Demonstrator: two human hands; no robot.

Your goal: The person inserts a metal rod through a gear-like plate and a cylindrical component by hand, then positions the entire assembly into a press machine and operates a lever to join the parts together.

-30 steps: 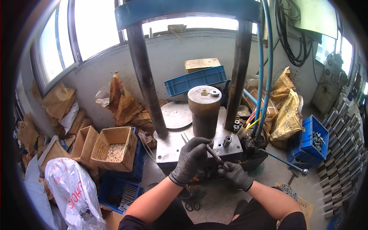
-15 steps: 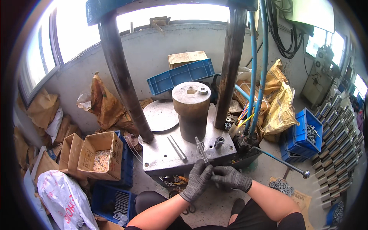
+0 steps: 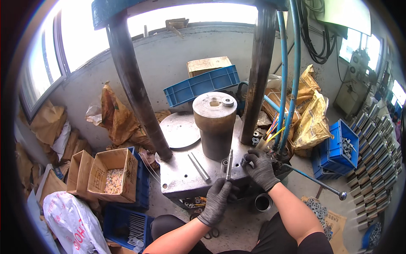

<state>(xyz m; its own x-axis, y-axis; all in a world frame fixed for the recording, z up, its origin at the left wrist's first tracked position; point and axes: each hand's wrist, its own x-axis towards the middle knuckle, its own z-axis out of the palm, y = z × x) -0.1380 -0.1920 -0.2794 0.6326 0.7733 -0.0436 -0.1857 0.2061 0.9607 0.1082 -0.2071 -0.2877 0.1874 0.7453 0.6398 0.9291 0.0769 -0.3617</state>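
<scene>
The lower end of the metal rod [image 3: 229,164] is buried in the gloved left hand [image 3: 218,200]; under the right hand [image 3: 261,168], fingertips curl over a small dark ring [image 3: 244,159], most of it covered. Above both hands the press columns [image 3: 133,84] run out past the top edge; left of them, the cardboard box [image 3: 113,174] holds pale bits too small to tell.

Bright windows [image 3: 55,55] along a grey concrete wall [image 3: 169,55], dusty concrete floor [image 3: 296,186], blue crates [image 3: 201,84], open cardboard boxes [image 3: 112,173], yellow sacks [image 3: 313,118] around.
</scene>
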